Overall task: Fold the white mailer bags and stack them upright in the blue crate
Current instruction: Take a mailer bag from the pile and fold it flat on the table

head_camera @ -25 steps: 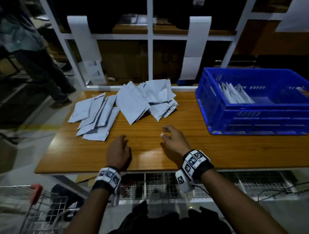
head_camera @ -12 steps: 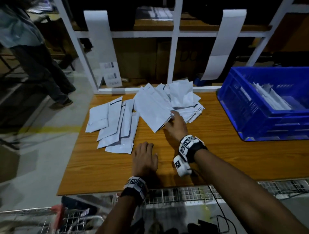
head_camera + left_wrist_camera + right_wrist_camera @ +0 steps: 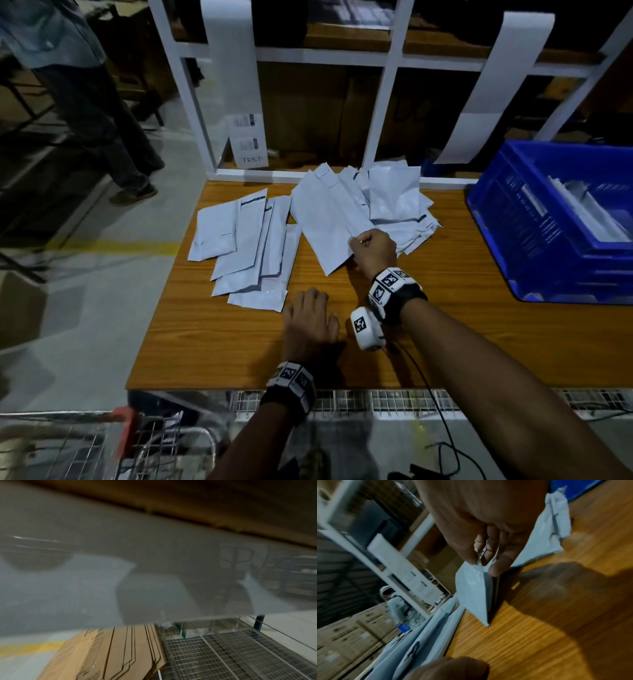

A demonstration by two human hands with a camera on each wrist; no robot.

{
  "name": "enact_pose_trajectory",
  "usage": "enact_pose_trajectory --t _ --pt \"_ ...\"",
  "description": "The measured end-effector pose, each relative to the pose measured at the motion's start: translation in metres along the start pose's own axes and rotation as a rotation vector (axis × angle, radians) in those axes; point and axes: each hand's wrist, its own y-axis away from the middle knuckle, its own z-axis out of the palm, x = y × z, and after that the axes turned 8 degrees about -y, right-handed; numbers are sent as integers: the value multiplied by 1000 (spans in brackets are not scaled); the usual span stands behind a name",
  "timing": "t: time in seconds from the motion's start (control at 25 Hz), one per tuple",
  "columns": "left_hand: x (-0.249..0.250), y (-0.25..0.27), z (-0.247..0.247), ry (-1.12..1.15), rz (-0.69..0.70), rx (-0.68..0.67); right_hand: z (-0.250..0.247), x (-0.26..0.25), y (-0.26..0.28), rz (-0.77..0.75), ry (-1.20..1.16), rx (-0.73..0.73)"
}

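Observation:
Two loose heaps of white mailer bags lie on the wooden table [image 3: 191, 342]: a fanned left heap [image 3: 246, 246] and a middle heap [image 3: 394, 202]. My right hand [image 3: 371, 251] pinches the near edge of a large white mailer bag [image 3: 329, 226] from the middle heap; in the right wrist view the fingers [image 3: 488, 553] hold that mailer bag [image 3: 474, 592] by its lifted corner. My left hand [image 3: 310, 320] rests flat on the table near the front, holding nothing. The blue crate [image 3: 534, 233] stands at the right with folded bags [image 3: 582, 209] upright inside.
A white frame [image 3: 383, 113] with hanging paper strips closes off the table's far edge. Another person's legs [image 3: 102, 120] stand on the floor at the far left. A wire cart [image 3: 102, 448] sits below the front left corner. Flat cardboard [image 3: 109, 654] and wire mesh lie under the table.
My right hand reached forward from the bare table to the middle heap and took hold of a bag's edge. My left hand stayed flat on the table. The view shifted left.

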Motion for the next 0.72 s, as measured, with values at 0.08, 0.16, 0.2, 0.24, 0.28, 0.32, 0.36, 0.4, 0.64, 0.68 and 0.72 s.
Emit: enact_pose_trajectory --t 0.08,0.16,0.2,0.24,0.28,0.32,0.36,0.4,0.64,0.68,0.72 --pt "0 0 0 9 -13 -3 -16 -7 15 -180 8 23" --pt "1 -1 -1 7 -22 -18 -43 -7 31 -314 -29 67" --pt "2 0 -3 -1 -25 -36 -58 -5 40 -339 -46 80" --pt "1 0 -4 -15 -27 -60 -74 1 47 -349 -63 87" --pt "3 1 -5 -29 -32 -82 -92 7 56 -357 -75 92" --pt "2 1 -6 -42 -41 -100 -109 14 64 -360 -83 102" --pt "3 1 -9 -50 -45 -115 -127 23 72 -357 -83 119" --pt "4 0 -10 -57 -45 -129 -145 33 79 -352 -77 136" --pt "18 8 -14 31 75 -125 -220 130 90 -113 21 100" --pt "26 10 -14 66 96 -118 -230 144 89 -67 38 79" --pt "34 13 -13 96 116 -107 -237 156 86 -31 57 62"
